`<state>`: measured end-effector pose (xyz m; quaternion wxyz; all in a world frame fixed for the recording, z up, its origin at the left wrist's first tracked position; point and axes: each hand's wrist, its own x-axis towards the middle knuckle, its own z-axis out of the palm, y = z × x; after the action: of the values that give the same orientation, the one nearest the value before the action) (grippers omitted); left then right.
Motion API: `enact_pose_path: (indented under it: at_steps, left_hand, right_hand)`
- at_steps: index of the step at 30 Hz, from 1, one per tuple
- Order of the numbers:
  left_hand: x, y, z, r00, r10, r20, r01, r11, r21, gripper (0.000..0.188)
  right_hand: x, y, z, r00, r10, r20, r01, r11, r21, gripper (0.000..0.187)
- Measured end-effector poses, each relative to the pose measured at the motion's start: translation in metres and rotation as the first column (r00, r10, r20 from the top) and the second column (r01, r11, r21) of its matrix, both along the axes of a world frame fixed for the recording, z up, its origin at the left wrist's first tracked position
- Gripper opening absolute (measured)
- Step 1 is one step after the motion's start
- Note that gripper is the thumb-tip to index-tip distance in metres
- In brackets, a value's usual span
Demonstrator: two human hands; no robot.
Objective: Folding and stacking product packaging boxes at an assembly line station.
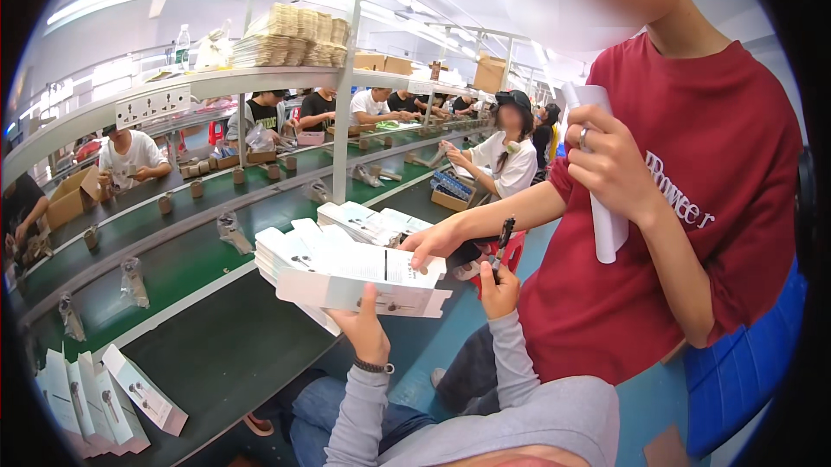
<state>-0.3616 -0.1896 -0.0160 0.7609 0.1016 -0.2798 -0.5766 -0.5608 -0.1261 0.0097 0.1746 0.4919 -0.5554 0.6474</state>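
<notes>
My left hand (365,334) grips the lower edge of a white printed carton (368,287), its thumb against the pale front side. In my right hand (499,292), to the right of that carton, a black pen (504,240) points upward. A co-worker in a red shirt (597,285) stands at the right and lays one hand (437,242) on the carton's right part. The co-worker's other hand (606,155) holds rolled white paper (608,216). Just behind the carton lies a pile of similar cartons (346,218), partly covered.
More cartons (130,393) lean together on the dark table (234,354) at lower left. Beyond it, green conveyor belts (186,264) carry bagged parts (232,231) and small brown pieces. A metal post (351,86) supports a shelf. Several people sit along the line; a blue padded surface (744,363) is at right.
</notes>
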Motion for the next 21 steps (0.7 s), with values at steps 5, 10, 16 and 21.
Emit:
enact_pose_path:
  at_steps: [5,10,16,21]
  left_hand:
    - [0.023,0.002,0.000,0.992,0.129,-0.003,-0.129,0.992,0.003,0.062]
    - [0.036,0.013,-0.018,0.991,0.117,0.063,-0.116,0.993,-0.017,0.067]
    - [0.037,0.016,-0.026,0.970,0.064,0.235,-0.054,0.997,-0.050,0.065]
    - [0.048,0.010,-0.030,0.996,-0.076,0.054,0.071,0.993,0.089,0.068]
  right_hand:
    - [0.005,-0.005,0.000,0.998,0.048,-0.043,-0.044,0.996,0.079,0.037]
    - [0.002,-0.017,0.000,0.999,0.011,-0.043,-0.008,0.998,0.069,0.032]
    - [-0.009,-0.022,-0.003,0.975,0.156,0.156,-0.153,0.988,-0.026,0.030]
    - [-0.027,-0.022,-0.002,0.943,0.216,0.254,-0.231,0.972,0.031,0.023]
